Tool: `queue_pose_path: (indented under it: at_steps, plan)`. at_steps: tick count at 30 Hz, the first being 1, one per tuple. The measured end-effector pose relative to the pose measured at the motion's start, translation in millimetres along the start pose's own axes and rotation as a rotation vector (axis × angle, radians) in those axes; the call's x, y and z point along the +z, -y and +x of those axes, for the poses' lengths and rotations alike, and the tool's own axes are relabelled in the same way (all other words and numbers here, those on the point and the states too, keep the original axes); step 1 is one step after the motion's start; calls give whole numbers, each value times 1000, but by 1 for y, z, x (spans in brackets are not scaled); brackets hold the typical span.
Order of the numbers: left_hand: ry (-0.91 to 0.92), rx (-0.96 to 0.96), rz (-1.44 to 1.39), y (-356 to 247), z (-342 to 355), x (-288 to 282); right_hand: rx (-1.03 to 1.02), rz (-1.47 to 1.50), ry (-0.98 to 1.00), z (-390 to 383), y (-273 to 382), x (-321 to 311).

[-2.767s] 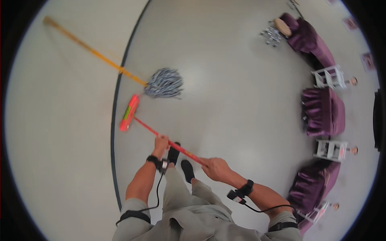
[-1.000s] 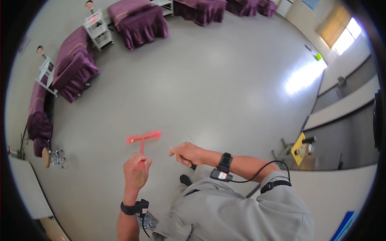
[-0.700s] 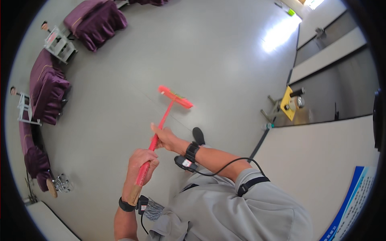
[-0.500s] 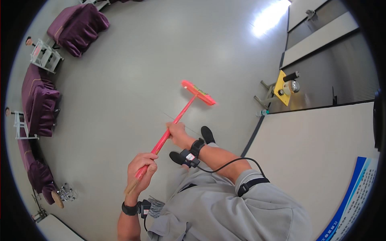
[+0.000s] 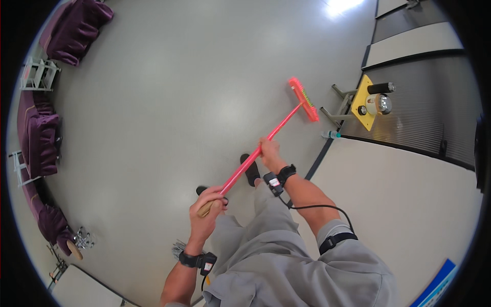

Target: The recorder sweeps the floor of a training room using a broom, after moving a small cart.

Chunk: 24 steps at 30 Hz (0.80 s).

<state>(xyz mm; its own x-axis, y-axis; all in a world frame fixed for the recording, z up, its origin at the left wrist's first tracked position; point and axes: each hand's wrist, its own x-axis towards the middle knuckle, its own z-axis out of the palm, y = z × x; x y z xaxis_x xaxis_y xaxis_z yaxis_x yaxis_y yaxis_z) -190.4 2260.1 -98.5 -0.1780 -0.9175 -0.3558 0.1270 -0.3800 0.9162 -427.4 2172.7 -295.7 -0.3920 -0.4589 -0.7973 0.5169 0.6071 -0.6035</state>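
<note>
A pink push broom (image 5: 244, 167) slants away from me up to the right. My left hand (image 5: 208, 205) is closed round the handle near its top, where a bare wooden end sticks out. Farther down the shaft, my right hand (image 5: 269, 152) wraps round it. The broom head (image 5: 304, 99), pink with a green stripe in its bristles, is at the floor by the legs of a small yellow stand (image 5: 364, 102). Whether the bristles touch the floor I cannot tell.
The stand holds a jar (image 5: 377, 104) and a black cylinder (image 5: 381, 87). A plastic bottle (image 5: 330, 134) is beside the wall base. Purple-draped tables (image 5: 38, 130) and white racks (image 5: 40, 74) line the left. A grey mop head (image 5: 179, 249) lies behind my left wrist.
The broom head has swung right, closer to the yellow stand. Both hands have moved right with the handle, still gripping it, and my view has shifted.
</note>
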Motion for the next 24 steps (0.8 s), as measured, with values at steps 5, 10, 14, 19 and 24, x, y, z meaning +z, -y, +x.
queue_pose_path:
  at_steps: [5, 10, 14, 19, 24]
  plan:
    - [-44, -121, -131, 41, 30, 32, 48, -197, 7, 65, -9, -37]
    - [-59, -65, -197, 53, 18, -2, 145, -327, 37, 37, -18, -5]
    - [-178, 3, -257, 71, -9, -35, 214, -516, 125, 19, -44, 26]
    - [-397, 72, -264, 62, -54, -138, 198, -664, 212, -30, -128, 106]
    - [-667, 231, 67, 29, -180, -289, 332, -633, 498, -182, -256, 214]
